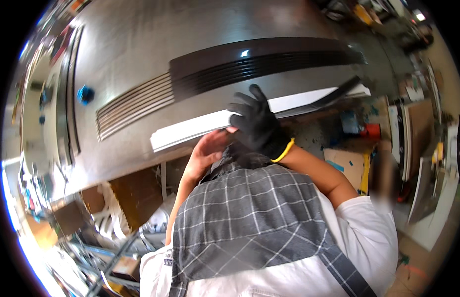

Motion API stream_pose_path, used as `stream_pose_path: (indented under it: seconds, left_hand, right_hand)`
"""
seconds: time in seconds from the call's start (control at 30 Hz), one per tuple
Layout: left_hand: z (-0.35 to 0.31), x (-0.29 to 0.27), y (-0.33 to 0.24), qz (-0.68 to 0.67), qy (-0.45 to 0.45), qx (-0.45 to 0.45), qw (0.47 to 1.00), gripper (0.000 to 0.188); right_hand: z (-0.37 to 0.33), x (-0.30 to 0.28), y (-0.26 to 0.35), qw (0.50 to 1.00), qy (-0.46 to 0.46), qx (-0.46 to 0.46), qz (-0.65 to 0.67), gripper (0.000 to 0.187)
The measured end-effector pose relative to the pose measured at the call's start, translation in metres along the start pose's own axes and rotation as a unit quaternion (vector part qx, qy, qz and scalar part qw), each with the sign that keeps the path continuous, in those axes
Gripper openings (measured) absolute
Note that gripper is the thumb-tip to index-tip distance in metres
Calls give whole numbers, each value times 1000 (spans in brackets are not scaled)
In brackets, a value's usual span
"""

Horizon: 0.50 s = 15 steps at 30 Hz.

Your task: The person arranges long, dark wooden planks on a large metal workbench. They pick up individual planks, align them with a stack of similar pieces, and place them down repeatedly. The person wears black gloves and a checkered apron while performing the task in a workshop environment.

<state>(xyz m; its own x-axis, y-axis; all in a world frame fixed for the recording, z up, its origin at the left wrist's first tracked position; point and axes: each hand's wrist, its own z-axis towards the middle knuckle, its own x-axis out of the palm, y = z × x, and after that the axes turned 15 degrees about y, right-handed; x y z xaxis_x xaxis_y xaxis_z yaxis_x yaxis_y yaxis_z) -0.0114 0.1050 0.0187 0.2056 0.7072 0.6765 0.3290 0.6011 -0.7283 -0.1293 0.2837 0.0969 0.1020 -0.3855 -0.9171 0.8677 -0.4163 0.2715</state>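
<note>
My right hand [259, 121] wears a black knit glove with a yellow cuff [285, 151]. Its fingers are spread and partly bent, holding nothing, above a long white strip [190, 129] on the metal worktable. Bare and somewhat blurred, my left hand [208, 152] is beside the glove, thumb apart from the fingers. Its fingertips come close to the glove; whether they touch it I cannot tell. Dark material between the hands is too blurred to name. Just beyond the white strip lie a glossy dark brown panel [210, 63] and several ribbed metal strips [136, 105].
A blue round object [85, 94] sits on the worktable [126, 49] at the left. A dark curved strip [334, 96] lies along the white strip's right end. Cardboard [346, 166] and upright panels [422, 131] stand at the right. A metal rack [108, 270] is at lower left.
</note>
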Motion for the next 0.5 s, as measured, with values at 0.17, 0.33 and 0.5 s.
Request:
stream_pose_path:
  seconds: [0.17,0.33,0.5]
  left_hand:
    - [88,41,-23,209,61,74,973,40]
    - [98,64,-35,244,-68,65,965,13]
    - [94,66,-53,66,-160,136,975,19]
  right_hand:
    - [1,-43,-2,998,-35,26,51,24]
    - [-59,-53,4,984,-56,50,162,29]
    - [-92,2,-34,525,-160,254,796,23]
